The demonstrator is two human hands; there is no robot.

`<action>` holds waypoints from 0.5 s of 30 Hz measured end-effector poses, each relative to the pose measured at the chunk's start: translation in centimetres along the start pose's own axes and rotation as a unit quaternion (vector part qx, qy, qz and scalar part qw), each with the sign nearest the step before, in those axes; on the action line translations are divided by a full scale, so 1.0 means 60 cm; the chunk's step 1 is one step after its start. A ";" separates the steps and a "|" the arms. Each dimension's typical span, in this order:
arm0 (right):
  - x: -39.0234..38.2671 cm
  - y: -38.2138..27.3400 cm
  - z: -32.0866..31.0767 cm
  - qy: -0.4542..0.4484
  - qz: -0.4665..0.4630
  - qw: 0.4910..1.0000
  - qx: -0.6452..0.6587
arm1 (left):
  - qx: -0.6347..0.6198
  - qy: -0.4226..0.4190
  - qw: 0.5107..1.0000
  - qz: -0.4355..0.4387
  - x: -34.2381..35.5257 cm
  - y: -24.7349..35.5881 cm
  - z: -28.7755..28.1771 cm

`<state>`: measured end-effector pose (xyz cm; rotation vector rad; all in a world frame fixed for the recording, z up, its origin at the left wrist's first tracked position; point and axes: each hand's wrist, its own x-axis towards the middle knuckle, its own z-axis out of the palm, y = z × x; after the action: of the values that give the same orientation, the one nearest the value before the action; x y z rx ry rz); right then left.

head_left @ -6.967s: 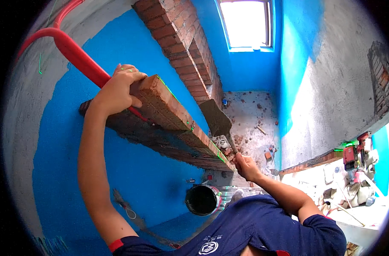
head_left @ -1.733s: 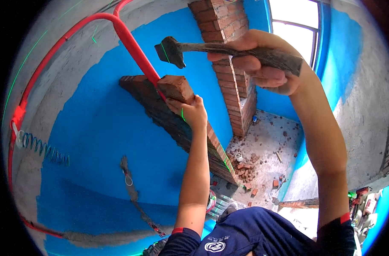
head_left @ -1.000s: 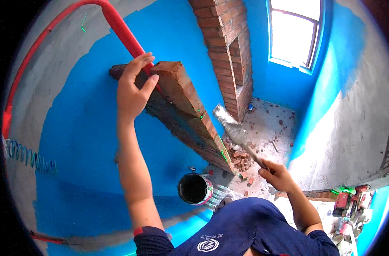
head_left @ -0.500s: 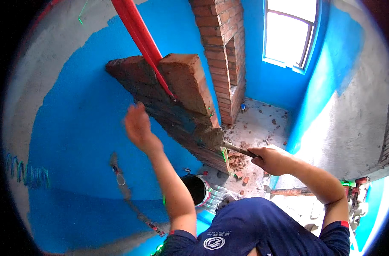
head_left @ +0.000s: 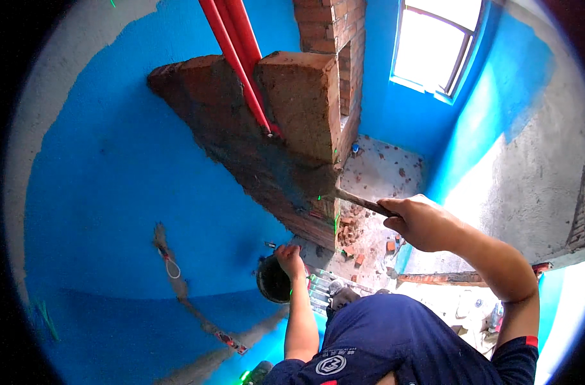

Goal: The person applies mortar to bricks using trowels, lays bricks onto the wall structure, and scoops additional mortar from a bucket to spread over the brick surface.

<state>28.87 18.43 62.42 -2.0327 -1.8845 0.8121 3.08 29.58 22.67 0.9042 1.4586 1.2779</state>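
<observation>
The trowel (head_left: 358, 200) is in the right hand (head_left: 424, 221), its grip wrapped around the handle. The blade seems to lie on the side of the low brick wall (head_left: 299, 99), but it blends in. The left hand (head_left: 290, 259) is by the rim of a bucket (head_left: 259, 282), fingers bent; I cannot tell if that grip has anything. The wall's bricks are stacked, red pipes (head_left: 244, 64) go down into it, and dark mud seems to cover part. Lower bits look rough and bare. Farther off, brick bits (head_left: 348, 232) lie on the floor (head_left: 383, 173), near blue walls (head_left: 132, 173) and a bright window (head_left: 432, 51).
</observation>
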 end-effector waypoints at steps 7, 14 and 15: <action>0.030 -0.016 0.010 -0.007 0.000 1.000 -0.015 | -0.033 -0.058 0.998 -0.002 0.012 0.008 0.009; 0.052 -0.020 0.015 0.006 -0.018 0.999 -0.050 | 0.044 -0.084 0.995 0.018 0.003 0.001 0.008; 0.053 -0.019 0.016 0.010 -0.027 0.998 -0.057 | 0.044 -0.083 0.995 0.017 0.001 -0.002 0.009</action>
<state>27.44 21.51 61.53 -2.0377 -2.0073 0.6833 3.61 29.79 22.55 1.0733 1.3818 1.1407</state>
